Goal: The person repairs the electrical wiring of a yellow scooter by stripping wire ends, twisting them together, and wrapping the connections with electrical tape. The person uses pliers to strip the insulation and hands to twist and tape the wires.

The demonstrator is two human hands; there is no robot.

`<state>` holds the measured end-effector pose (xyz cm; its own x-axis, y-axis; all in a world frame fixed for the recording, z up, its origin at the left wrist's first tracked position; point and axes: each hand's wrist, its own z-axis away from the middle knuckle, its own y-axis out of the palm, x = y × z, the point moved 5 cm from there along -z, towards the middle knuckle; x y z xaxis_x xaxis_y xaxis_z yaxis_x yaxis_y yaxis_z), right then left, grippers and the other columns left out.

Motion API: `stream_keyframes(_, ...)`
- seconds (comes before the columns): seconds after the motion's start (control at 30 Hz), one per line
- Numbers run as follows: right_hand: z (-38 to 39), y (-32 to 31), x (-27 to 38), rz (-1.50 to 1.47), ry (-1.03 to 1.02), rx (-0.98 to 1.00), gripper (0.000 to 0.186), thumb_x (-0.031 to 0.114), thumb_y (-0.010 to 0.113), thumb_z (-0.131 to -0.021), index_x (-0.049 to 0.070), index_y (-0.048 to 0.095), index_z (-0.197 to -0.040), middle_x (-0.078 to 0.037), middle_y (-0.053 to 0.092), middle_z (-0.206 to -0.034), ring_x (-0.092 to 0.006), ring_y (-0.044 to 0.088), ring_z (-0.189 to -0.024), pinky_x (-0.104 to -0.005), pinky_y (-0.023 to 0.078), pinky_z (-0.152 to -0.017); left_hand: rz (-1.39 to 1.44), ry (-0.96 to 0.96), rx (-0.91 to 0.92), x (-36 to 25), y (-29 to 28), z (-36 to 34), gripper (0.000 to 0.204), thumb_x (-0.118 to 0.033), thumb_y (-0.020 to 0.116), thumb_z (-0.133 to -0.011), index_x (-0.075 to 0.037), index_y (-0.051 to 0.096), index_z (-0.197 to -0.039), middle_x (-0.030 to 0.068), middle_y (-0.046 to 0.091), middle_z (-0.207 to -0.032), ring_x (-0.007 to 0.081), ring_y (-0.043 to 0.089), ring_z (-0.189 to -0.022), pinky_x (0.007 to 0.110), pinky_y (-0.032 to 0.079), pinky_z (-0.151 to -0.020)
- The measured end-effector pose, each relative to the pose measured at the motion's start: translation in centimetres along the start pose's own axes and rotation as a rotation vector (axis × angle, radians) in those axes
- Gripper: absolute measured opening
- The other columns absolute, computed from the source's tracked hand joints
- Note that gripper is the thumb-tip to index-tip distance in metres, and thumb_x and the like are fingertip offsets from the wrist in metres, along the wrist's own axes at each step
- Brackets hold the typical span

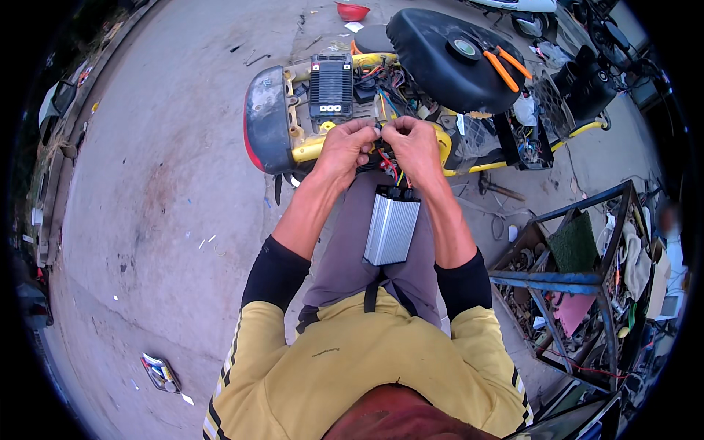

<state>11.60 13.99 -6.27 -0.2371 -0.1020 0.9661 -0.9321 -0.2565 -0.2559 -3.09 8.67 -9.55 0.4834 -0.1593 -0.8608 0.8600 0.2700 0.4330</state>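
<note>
My left hand (345, 150) and my right hand (413, 150) meet fingertip to fingertip, both closed in a pinch on dark wires just above the scooter's yellow frame (309, 150). Red, yellow and blue wires (391, 167) run below my fingers toward a silver finned controller box (394, 229), which rests between my thighs. Exactly how the wire ends sit in my fingers is hidden. Behind my hands, a black finned box (330, 86) lies on the scooter body beside a tangle of exposed wires (389, 88).
On the black seat (422, 55) lie orange-handled pliers (506, 67) and a tape roll (463, 48). A hammer (502, 188) is on the ground at right, near a metal-framed bin (554, 280) of scrap. A red bowl (353, 12) and small tray (160, 374) stand farther off.
</note>
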Motion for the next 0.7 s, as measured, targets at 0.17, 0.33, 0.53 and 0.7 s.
stream_keyframes(0.17,0.3,0.2,-1.6,-0.145,0.046,-0.024,0.023,0.017,0.074,-0.095,-0.004,0.078,-0.099,-0.005,0.074,-0.080,-0.0096,0.065,-0.068,-0.0304,0.053,-0.061,0.078,-0.052,-0.024,-0.2,0.0,0.0,0.005,-0.011,0.074,-0.099,-0.011,0.073,-0.104,-0.0081,0.057,-0.082,0.0021,0.048,-0.068,0.022,0.036,-0.056)
stream_keyframes(0.33,0.5,-0.7,-2.4,-0.138,0.080,-0.058,0.026,0.018,0.074,-0.096,-0.006,0.078,-0.105,-0.007,0.077,-0.086,-0.0097,0.068,-0.078,-0.0292,0.055,-0.069,-0.013,-0.030,0.018,0.1,-0.2,-0.7,0.006,-0.015,0.076,-0.103,-0.010,0.073,-0.104,-0.0079,0.057,-0.083,0.0023,0.048,-0.070,0.021,0.036,-0.055)
stream_keyframes(0.53,0.8,-1.1,-0.6,-0.049,0.072,0.001,0.030,0.021,0.077,-0.095,-0.006,0.080,-0.107,-0.010,0.078,-0.085,-0.0126,0.069,-0.077,-0.0318,0.056,-0.071,-0.021,0.014,0.038,0.1,0.2,-0.6,0.010,-0.016,0.075,-0.107,-0.007,0.073,-0.109,-0.0075,0.058,-0.084,0.0028,0.048,-0.071,0.021,0.037,-0.055)
stream_keyframes(0.7,0.3,-1.0,0.4,0.070,0.033,0.002,0.030,0.021,0.077,-0.094,-0.007,0.081,-0.104,-0.013,0.078,-0.084,-0.0148,0.069,-0.074,-0.0331,0.056,-0.070,-0.016,0.015,0.042,0.2,0.1,-0.6,0.012,-0.015,0.075,-0.107,-0.005,0.074,-0.114,-0.0073,0.059,-0.085,0.0030,0.049,-0.071,0.021,0.037,-0.055)
